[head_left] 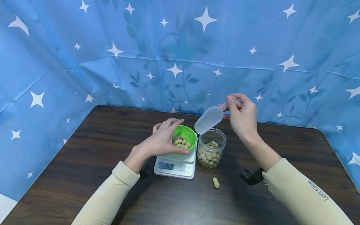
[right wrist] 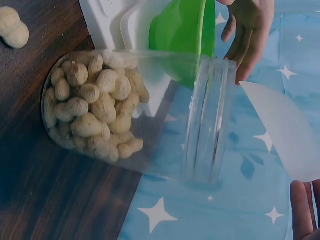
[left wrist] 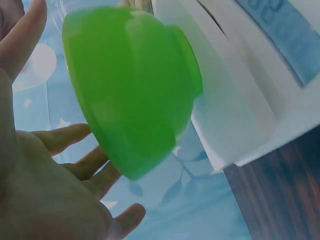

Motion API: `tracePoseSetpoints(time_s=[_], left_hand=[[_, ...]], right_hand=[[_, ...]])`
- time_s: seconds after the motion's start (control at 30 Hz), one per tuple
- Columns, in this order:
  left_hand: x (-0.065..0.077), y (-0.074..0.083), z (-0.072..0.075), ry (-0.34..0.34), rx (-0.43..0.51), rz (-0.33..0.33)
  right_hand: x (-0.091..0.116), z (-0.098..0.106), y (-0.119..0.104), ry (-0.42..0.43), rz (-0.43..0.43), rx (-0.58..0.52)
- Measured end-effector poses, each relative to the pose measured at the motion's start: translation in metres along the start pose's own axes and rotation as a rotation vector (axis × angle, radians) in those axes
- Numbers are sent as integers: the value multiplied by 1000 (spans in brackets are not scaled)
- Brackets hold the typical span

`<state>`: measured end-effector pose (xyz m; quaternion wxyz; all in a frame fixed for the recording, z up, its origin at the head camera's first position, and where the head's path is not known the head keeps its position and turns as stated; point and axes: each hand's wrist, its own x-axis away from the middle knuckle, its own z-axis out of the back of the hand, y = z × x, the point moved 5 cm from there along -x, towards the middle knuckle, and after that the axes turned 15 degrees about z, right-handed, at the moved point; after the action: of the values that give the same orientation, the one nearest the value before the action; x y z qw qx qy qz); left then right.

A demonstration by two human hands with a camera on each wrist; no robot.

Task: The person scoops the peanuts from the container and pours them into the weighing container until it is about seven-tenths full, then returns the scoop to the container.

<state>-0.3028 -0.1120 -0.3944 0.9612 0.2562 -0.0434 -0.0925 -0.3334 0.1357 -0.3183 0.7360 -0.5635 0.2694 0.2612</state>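
Observation:
A green bowl (head_left: pixel 191 133) with peanuts in it stands on a white kitchen scale (head_left: pixel 175 170). My left hand (head_left: pixel 162 141) reaches round the bowl, its thumb on the near side and the fingers spread behind. In the left wrist view, these fingers (left wrist: pixel 62 139) lie loosely at the bowl's rim, not clasping it. My right hand (head_left: pixel 242 115) pinches the handle of a translucent scoop (head_left: pixel 209 120), tilted down to the left above the jar's mouth. No peanuts can be made out in the scoop. The clear jar (head_left: pixel 210 150) beside the scale is partly filled with peanuts (right wrist: pixel 95 110).
A single peanut (head_left: pixel 215 183) lies on the dark wooden table (head_left: pixel 169 215) in front of the jar. The scale's display (head_left: pixel 165 166) is lit, its digits too small to read surely. Behind the table hangs a blue star-patterned cloth (head_left: pixel 163 41).

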Motion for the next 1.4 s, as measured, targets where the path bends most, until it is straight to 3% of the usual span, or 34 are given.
tracePoseSetpoints(time_s=[0.4, 0.5, 0.73, 1.0, 1.4], left_hand=[[-4, 29, -14, 12, 11, -106], [-7, 36, -17, 9, 9, -106], [-13, 44, -25, -8, 4, -103], [-21, 53, -29, -65, -3, -98], [-25, 60, -36, -105, -2, -120]], right_hand=[[0, 13, -1, -26, 90, 89], [2, 10, -3, -72, 147, 148], [14, -1, -8, -178, 370, 307], [24, -11, -10, -281, 516, 417], [44, -31, -5, -432, 637, 477]])
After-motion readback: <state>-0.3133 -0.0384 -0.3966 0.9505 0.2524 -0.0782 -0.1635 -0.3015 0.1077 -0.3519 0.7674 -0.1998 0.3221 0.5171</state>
